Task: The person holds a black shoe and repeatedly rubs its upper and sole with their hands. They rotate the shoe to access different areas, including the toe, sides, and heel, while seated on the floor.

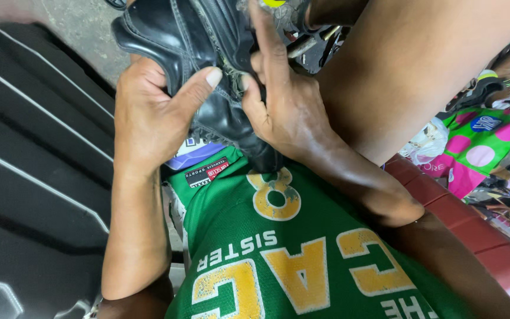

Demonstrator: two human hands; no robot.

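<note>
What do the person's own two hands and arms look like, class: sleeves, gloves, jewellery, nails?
Both the left hand and the right hand are bare: no gloves, rings or watch show. Both forearms are uncovered to the elbow, with no sleeve over them. The nails are short and unpainted. The green jersey with yellow lettering covers the torso only.

The person wears a green sleeveless jersey (302, 260) with yellow, white-edged lettering; arms bare.

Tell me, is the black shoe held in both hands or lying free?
Held: the left hand and right hand both grip the black shoe, thumbs pressing its edge.
</note>
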